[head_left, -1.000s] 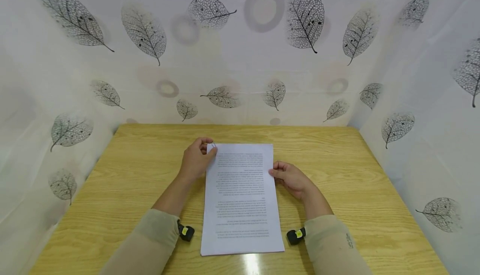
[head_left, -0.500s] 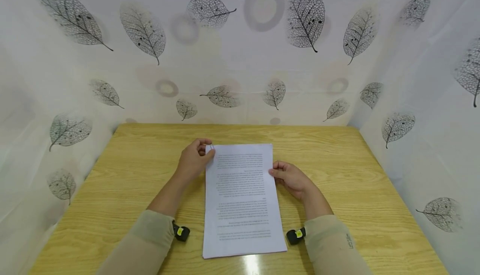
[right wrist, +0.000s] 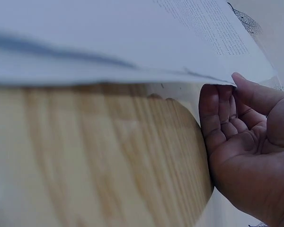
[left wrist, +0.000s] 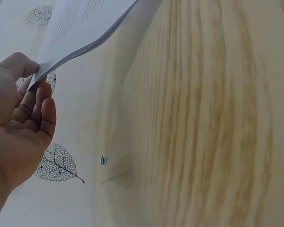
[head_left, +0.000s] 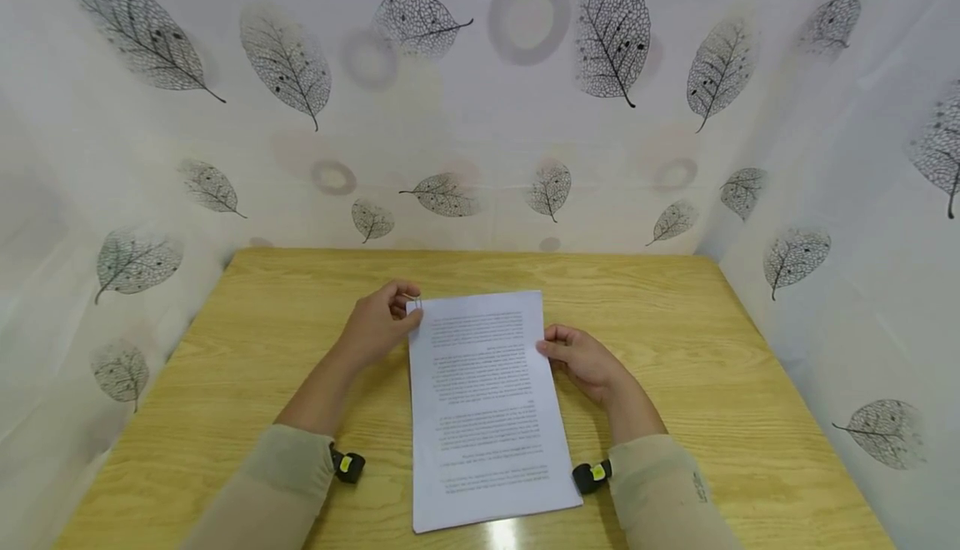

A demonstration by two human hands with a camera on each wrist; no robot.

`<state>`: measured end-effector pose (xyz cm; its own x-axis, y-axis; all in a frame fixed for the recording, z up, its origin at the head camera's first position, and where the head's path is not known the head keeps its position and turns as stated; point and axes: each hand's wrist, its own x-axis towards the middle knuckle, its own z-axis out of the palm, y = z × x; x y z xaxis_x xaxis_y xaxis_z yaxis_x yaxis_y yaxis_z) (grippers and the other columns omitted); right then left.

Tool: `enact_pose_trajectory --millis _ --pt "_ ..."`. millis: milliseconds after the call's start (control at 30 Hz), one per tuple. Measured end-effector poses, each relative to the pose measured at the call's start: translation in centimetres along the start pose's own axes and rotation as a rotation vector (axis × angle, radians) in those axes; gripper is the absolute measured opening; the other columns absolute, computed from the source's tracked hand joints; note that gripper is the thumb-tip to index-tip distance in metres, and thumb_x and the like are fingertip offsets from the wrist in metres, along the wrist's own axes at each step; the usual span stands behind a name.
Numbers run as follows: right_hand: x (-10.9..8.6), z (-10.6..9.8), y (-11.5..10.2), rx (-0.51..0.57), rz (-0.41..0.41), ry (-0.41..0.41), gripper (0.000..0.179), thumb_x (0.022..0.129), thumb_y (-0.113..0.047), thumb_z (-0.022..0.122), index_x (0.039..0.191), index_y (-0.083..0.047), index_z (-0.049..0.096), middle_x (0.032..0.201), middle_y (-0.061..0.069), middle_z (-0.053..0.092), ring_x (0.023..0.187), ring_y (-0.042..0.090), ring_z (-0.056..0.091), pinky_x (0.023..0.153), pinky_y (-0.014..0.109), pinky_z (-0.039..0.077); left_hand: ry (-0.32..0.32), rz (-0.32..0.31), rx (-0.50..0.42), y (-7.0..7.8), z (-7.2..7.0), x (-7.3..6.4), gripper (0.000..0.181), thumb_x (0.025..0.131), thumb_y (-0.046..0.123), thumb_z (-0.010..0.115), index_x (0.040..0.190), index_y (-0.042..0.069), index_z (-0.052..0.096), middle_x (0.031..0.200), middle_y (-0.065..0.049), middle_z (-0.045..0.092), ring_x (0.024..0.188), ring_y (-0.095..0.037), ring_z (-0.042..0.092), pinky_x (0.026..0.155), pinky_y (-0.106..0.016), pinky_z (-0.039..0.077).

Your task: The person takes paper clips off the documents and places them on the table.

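A stack of printed paper lies between my hands, its text upside down in the head view and its top edge slanting down to the left. At its far left corner sits a small paper clip. My left hand pinches that corner, thumb on top and fingers beneath; in the left wrist view the corner of the paper is lifted off the table. My right hand pinches the right edge, with the thumb above and curled fingers underneath, as the right wrist view shows.
The wooden table spreads around the paper. A pale curtain with leaf prints hangs behind the table and along both sides. Black wrist cameras sit at both sleeve cuffs.
My left hand has moved left and nearer with its corner. The stack has turned slightly, its near edge shifting right and towards me. My right hand has hardly moved.
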<state>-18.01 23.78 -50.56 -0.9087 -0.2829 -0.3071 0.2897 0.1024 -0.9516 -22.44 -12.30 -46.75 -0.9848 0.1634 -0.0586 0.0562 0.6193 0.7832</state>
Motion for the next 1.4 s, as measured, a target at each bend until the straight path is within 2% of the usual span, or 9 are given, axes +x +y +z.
enact_pose_trajectory --millis 200,433,667,900,1233,1400 --pt "0.1 0.1 0.0 0.004 0.000 0.006 0.007 0.110 -0.010 0.062 0.110 -0.004 0.065 0.105 -0.004 0.074 0.096 0.014 0.066 0.085 0.025 0.055 -0.005 0.034 0.031 0.1 -0.4 0.0 0.031 0.102 0.026 0.073 0.131 0.016 0.066 0.115 -0.007 0.071 0.104 -0.024 0.065 0.093 -0.037 0.055" --pt "0.1 0.1 0.1 0.004 0.002 -0.004 0.008 0.110 -0.011 0.062 0.109 -0.004 0.065 0.104 -0.004 0.074 0.096 0.014 0.066 0.086 0.025 0.054 -0.014 0.018 0.041 -0.1 -0.4 -0.4 0.030 0.101 0.026 0.074 0.128 0.014 0.065 0.114 -0.007 0.071 0.102 -0.024 0.065 0.090 -0.036 0.055" --pt "0.0 0.1 0.0 -0.001 0.000 -0.001 0.008 0.110 -0.010 0.062 0.110 -0.003 0.066 0.105 -0.003 0.074 0.098 0.015 0.066 0.087 0.025 0.054 -0.010 0.013 0.004 -0.7 -0.8 -0.5 0.033 0.101 0.027 0.073 0.130 0.012 0.065 0.117 -0.009 0.071 0.105 -0.024 0.067 0.092 -0.036 0.057" --pt "0.1 0.1 0.1 0.010 0.004 0.005 0.008 0.110 -0.010 0.062 0.109 -0.003 0.066 0.105 -0.004 0.074 0.099 0.014 0.066 0.087 0.025 0.055 -0.012 0.039 -0.017 -1.0 -1.2 -0.4 0.034 0.101 0.026 0.073 0.130 0.010 0.066 0.116 -0.010 0.072 0.106 -0.025 0.069 0.094 -0.039 0.059" --pt "0.1 0.0 0.1 0.007 -0.007 -0.006 0.011 0.110 -0.011 0.062 0.111 -0.001 0.066 0.105 -0.003 0.073 0.099 0.014 0.065 0.088 0.025 0.053 -0.018 0.052 -0.026 -1.3 -2.1 -0.8 0.034 0.102 0.025 0.071 0.132 0.010 0.065 0.117 -0.010 0.072 0.106 -0.023 0.070 0.094 -0.038 0.060" --pt "0.1 0.0 0.1 0.004 -0.001 -0.001 0.009 0.110 -0.011 0.062 0.109 -0.002 0.066 0.105 -0.004 0.074 0.098 0.014 0.065 0.087 0.025 0.053 -0.005 0.062 -0.004 -1.3 -2.9 -0.9 0.035 0.101 0.025 0.071 0.132 0.010 0.066 0.116 -0.009 0.073 0.104 -0.022 0.070 0.091 -0.033 0.060"
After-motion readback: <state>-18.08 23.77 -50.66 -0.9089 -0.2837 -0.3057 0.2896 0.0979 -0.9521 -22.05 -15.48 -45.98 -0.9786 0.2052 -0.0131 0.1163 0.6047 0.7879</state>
